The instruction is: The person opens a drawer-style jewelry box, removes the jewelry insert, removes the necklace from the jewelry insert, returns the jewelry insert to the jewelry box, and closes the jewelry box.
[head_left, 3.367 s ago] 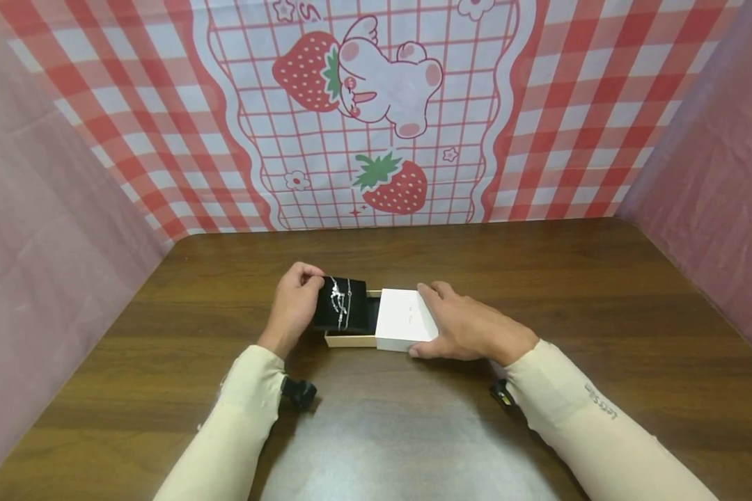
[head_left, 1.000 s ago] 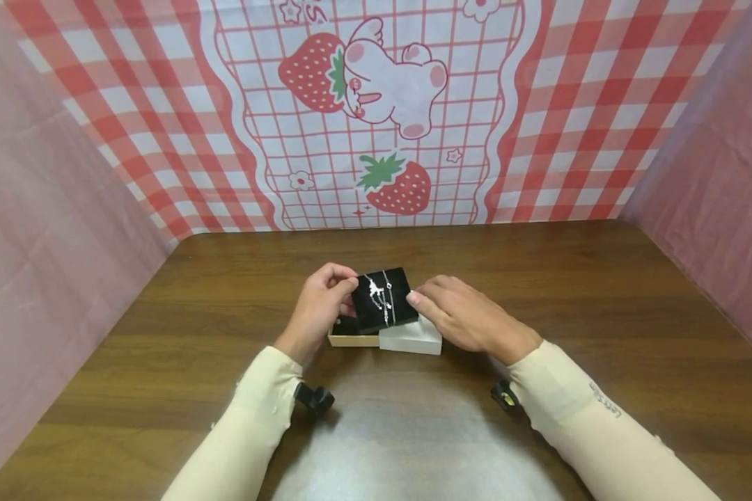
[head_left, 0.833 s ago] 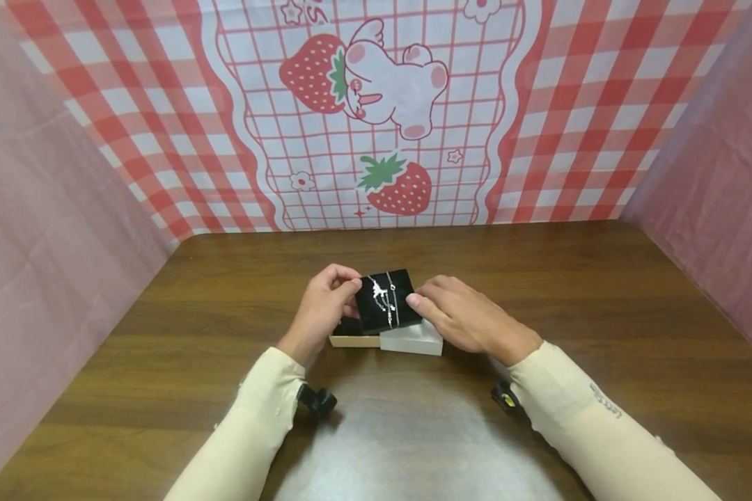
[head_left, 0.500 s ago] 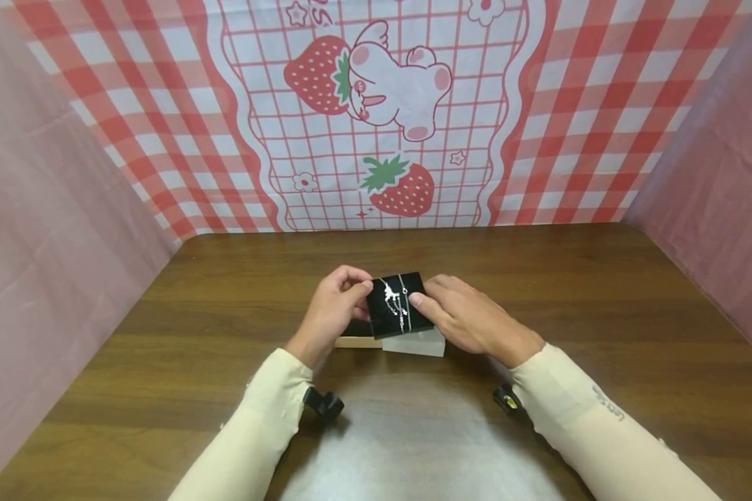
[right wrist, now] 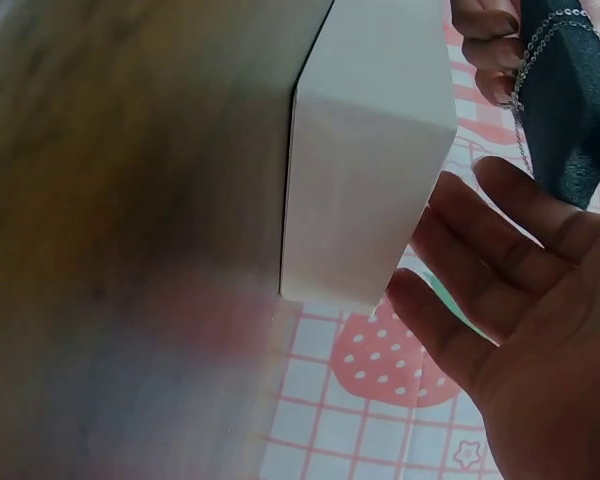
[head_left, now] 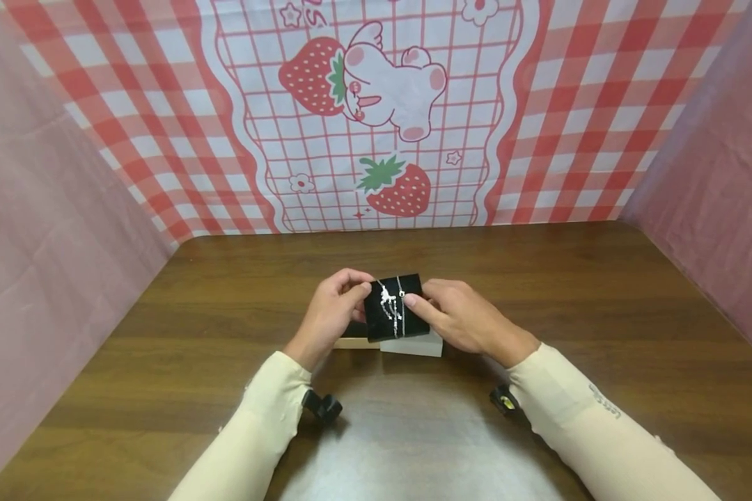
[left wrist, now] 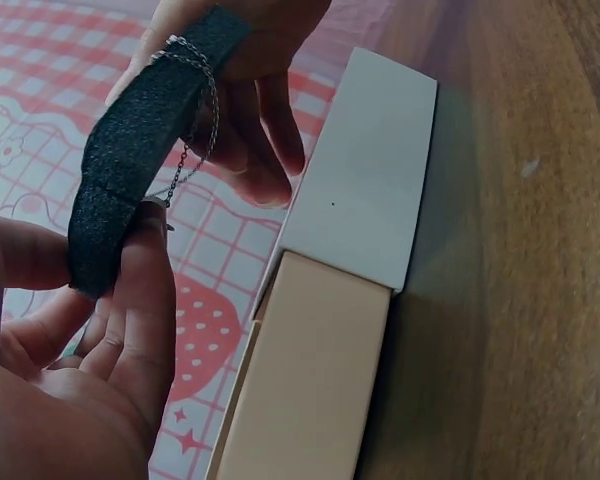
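The left hand (head_left: 333, 309) has a narrow grip, pinching one edge of a black pad (head_left: 379, 325); the right hand (head_left: 470, 319) holds the opposite edge, thumb on its face. The pad, wrapped in silver chains (head_left: 388, 300), is raised and tilted over a box on the counter (head_left: 539, 278). The box's tan drawer (left wrist: 315, 360) juts from its white cover (left wrist: 365, 165), showing a dark inside.

My left hand (head_left: 331, 309), my right hand (head_left: 466, 316), that's two! One black pad (left wrist: 132, 150), one white box cover (left wrist: 365, 160), one tan drawer (left wrist: 310, 370), two cream sleeves (head_left: 253, 421), two printed strawberries (head_left: 402, 191), one table (head_left: 539, 278)!
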### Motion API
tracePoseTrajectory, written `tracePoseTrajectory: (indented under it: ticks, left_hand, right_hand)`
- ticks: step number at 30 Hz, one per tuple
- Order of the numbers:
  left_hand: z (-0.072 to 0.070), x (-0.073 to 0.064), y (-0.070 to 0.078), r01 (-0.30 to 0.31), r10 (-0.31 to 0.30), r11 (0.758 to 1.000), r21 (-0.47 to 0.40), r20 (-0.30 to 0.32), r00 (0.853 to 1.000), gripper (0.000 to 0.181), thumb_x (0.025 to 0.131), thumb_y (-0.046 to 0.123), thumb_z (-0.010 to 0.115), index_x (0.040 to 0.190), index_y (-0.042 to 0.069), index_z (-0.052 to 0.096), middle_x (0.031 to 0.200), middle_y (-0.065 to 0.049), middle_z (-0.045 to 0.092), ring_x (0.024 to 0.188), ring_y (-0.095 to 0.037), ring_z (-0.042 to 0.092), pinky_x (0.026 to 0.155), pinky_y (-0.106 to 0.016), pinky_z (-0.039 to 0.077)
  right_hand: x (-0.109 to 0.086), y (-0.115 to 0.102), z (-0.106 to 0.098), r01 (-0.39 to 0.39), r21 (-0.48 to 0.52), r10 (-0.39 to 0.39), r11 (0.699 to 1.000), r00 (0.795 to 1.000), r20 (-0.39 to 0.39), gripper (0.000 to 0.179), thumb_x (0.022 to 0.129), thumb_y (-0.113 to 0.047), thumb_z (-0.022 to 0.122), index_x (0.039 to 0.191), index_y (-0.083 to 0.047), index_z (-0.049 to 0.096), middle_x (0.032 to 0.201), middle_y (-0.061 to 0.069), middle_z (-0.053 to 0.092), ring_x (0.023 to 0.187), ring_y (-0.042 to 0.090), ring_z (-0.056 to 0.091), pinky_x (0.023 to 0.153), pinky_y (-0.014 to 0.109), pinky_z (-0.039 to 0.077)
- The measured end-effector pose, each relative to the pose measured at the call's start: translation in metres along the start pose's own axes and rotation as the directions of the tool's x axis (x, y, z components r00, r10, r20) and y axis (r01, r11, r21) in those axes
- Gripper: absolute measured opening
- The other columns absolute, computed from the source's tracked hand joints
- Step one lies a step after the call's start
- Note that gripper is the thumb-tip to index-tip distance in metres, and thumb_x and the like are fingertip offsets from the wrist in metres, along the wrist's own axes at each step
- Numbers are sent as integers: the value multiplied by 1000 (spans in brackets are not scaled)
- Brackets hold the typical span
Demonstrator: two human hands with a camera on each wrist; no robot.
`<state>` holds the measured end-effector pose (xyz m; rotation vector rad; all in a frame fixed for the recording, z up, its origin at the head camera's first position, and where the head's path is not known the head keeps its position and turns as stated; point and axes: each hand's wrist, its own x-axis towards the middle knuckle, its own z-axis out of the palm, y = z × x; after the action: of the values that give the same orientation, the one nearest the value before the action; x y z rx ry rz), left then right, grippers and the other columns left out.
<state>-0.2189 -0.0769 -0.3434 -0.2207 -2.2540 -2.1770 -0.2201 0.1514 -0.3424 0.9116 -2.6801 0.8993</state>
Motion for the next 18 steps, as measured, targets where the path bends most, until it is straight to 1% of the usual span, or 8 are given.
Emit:
tracePoseTrajectory:
  ticks: [3, 8, 14, 18]
  left_hand:
    - [-2, 0, 0, 2, -2, 1000, 11, 5, 1000, 17, 98, 7, 60, 110, -2, 68, 87, -10, 63, 65, -18, 61, 61, -31, 55]
    - [-4, 2, -1, 12, -12, 1000, 28, 19, 1000, 17, 97, 9, 61, 109, -1, 69, 89, -10, 64, 67, -19, 61, 62, -32, 55]
    - [-3, 2, -1, 21, -22, 1000, 18, 34, 999, 18, 98, 9, 60, 110, -2, 67, 86, -9, 63, 64, -18, 60, 58, -31, 54]
    - [-2, 1, -1, 23, -24, 1000, 14, 42, 999, 19, 97, 8, 60, 110, -3, 66, 84, -7, 62, 63, -17, 59, 58, -30, 53]
  right_hand:
    - [1, -2, 1, -6, 20, 6, 1000, 1000, -10, 33, 103, -42, 54, 81, -18, 61, 72, -5, 53, 67, 13, 51, 61, 32, 45]
    - [0, -1, 2, -5, 13, 5, 1000, 1000, -28, 32, 101, -39, 58, 77, -17, 59, 70, -4, 51, 64, 12, 49, 58, 31, 44]
    - [0, -1, 2, 6, 39, -4, 999, 998, -58, 32, 100, -36, 61, 76, -16, 56, 70, -3, 52, 63, 12, 50, 56, 30, 45]
    - [0, -2, 1, -13, 57, 16, 998, 998, -56, 31, 101, -35, 60, 76, -17, 57, 68, -4, 52, 62, 12, 51, 55, 31, 46]
